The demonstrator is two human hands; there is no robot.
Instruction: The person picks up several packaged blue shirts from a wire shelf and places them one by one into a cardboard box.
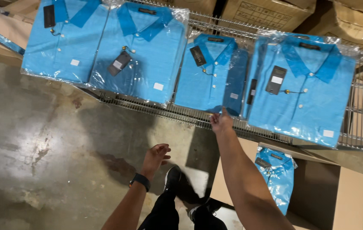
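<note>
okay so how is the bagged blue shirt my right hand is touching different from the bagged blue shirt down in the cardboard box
The blue polo shirt in a clear plastic bag under the right hand lies flat on the wire shelf; its near edge meets the fingers. The blue bagged polo shirt in the open cardboard box leans tilted, untouched, partly hidden by the forearm. The shelf shirt sits in a row of four; the boxed one is alone. Both are blue collared shirts with dark hang tags.

Blue shirts [215, 72] (black tags [197, 55])
</note>
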